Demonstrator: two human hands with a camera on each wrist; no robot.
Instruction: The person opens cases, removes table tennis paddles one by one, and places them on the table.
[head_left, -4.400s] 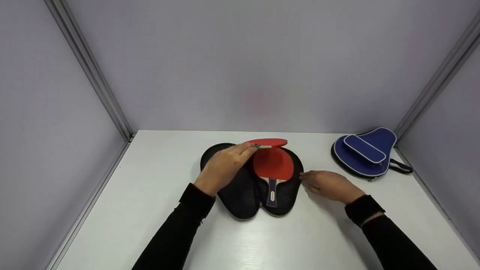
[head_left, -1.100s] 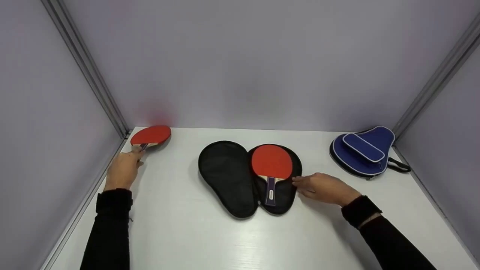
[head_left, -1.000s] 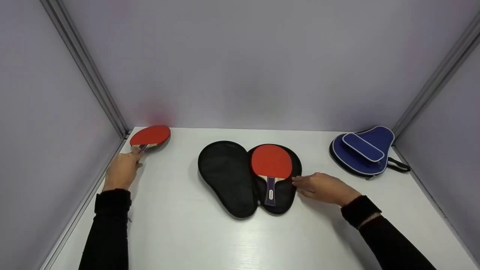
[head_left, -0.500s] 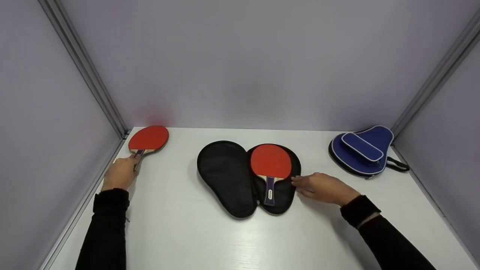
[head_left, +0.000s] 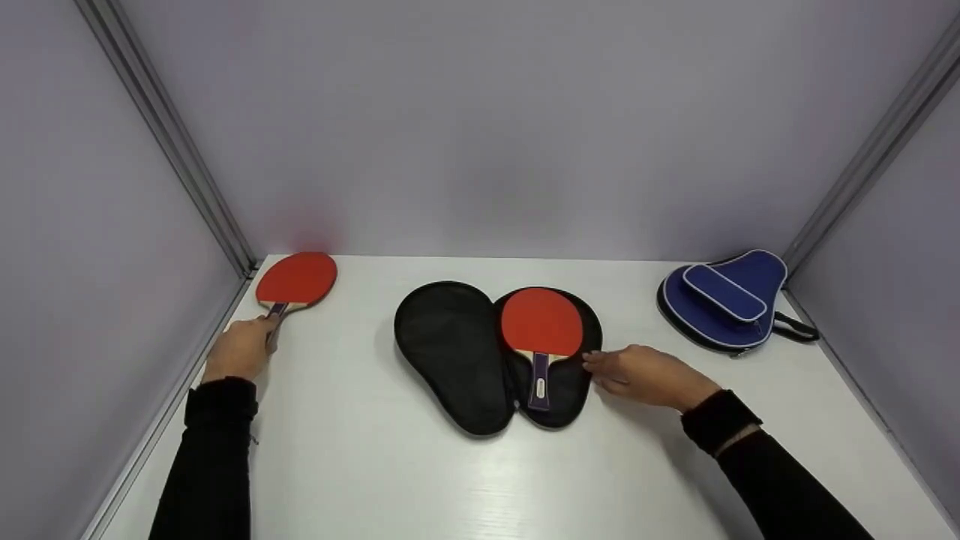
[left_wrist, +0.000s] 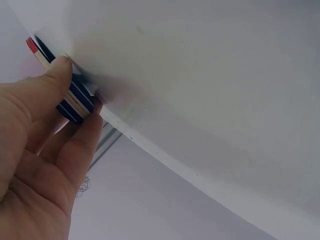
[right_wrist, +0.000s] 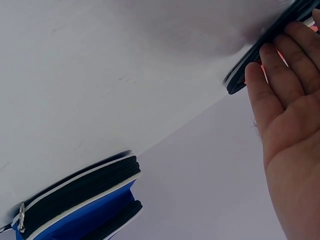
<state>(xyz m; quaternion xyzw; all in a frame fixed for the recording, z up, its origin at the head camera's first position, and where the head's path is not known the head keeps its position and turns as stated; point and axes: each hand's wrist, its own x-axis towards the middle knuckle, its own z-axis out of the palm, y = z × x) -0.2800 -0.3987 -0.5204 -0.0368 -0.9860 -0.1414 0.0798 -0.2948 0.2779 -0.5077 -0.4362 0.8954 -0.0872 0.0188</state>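
Note:
At the far left of the table, my left hand (head_left: 238,349) pinches the handle of a red table tennis paddle (head_left: 298,279), which lies by the back corner. The left wrist view shows thumb and fingertips on the striped handle (left_wrist: 80,97). A black paddle case (head_left: 454,360) lies unfolded mid-table, and a second red paddle (head_left: 541,322) rests in its right half, handle towards me. Fingertips of my right hand (head_left: 652,375) touch that half's right edge. In the right wrist view, its fingers (right_wrist: 280,75) reach nearly straight against the case rim (right_wrist: 237,82).
A blue paddle case (head_left: 724,307) with white piping and a black strap stands at the back right, near the side wall. Grey panels (head_left: 517,127) enclose the white table (head_left: 420,487) at the back and both sides.
My left hand has carried one red paddle from above the black case to the far left and lowered it, then slid slightly back along the handle. My right hand stays at the case edge.

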